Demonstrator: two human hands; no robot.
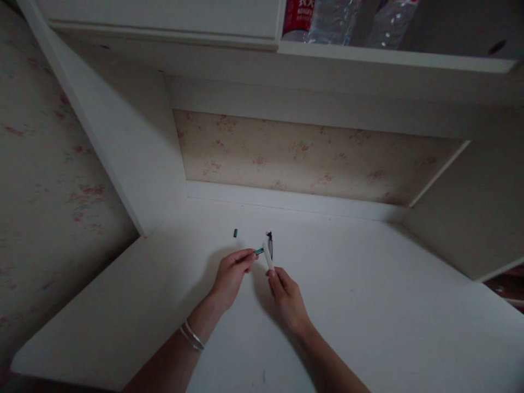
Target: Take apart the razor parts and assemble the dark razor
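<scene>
My left hand (231,274) pinches a small green piece (259,251) between thumb and fingertips, its tip pointing right. My right hand (287,299) grips a slim white stick-like item (267,255), held upright and tilted slightly left, its top close to the green piece. A thin black part (269,243) lies on the white desk (368,305) just behind the white item. A second small dark green piece (236,233) rests on the desk, apart from both hands, behind my left hand. Two thin bangles (191,336) circle my left wrist.
The desk sits in an alcove with a white side panel (123,142) on the left and floral wallpaper (311,155) at the back. An overhead shelf (388,54) carries plastic bottles (339,19). A lower shelf (462,218) juts out at the right.
</scene>
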